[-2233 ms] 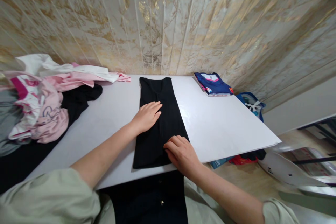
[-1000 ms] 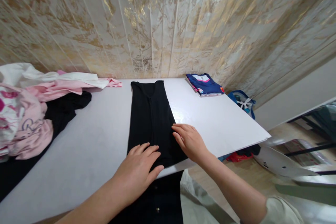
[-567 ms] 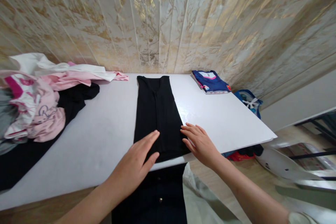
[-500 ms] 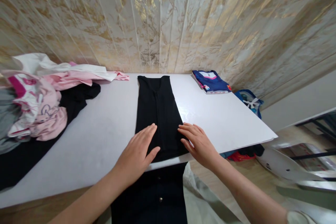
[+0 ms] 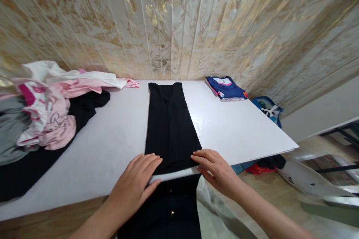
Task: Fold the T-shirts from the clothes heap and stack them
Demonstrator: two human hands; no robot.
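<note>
A black garment (image 5: 171, 127) lies folded into a long narrow strip on the white table, its neckline towards the wall and its lower edge close to the table's front. At its lower left corner rests my left hand (image 5: 140, 177), fingers stretched over the cloth and thumb apart below them. My right hand (image 5: 215, 168) touches the lower right corner, with fingertips on the fabric and the thumb lower, by the table edge. Neither hand has the cloth lifted. Some of both lower corners is hidden under the fingers.
Loose clothes (image 5: 56, 119) in pink, white, grey and black lie heaped on the left of the table (image 5: 120, 119). A folded navy garment (image 5: 228, 89) sits at the back right. Beyond it is a blue bag (image 5: 267, 108). A patterned curtain (image 5: 168, 26) hangs behind.
Both hands have slid towards me along the black garment, down to its lower corners. The left hand has also moved a little to the left. The garment stays flat.
</note>
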